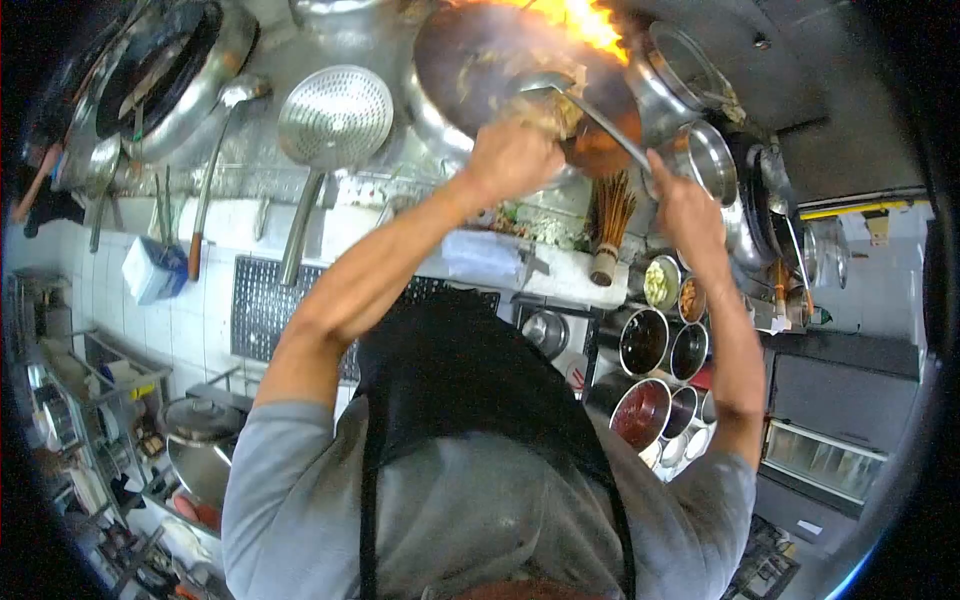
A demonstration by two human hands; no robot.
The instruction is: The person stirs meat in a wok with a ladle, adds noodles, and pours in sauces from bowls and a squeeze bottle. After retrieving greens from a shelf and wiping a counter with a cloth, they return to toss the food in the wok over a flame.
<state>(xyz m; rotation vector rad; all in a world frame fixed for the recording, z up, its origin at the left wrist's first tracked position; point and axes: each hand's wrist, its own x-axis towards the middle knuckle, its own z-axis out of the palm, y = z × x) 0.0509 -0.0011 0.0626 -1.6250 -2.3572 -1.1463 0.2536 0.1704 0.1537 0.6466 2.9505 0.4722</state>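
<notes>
Our left hand (512, 160) closes its grip on the near rim of the wok (480, 55), and our right hand (688, 212) holds the ladle (546, 83) by its handle, the bowl inside the wok. The wok is far, in the middle, with flames (580, 15) at its far edge.

Two hands are counted, the left hand (512, 158) and the right hand (690, 215). Two woks are seen: the flaming wok (480, 60) and the left wok (160, 70). One flame (585, 20) is seen. Two ladles are found: the held ladle (600, 125) and the lying ladle (240, 92). One skimmer (335, 115) is counted, and one brush (610, 215). Two steel pots (680, 70) (712, 160) are noted by the flame, and one lidded pot (200, 420) lower left. At least seven sauce bowls (643, 340) are made out; the farther ones are partly hidden.
</notes>
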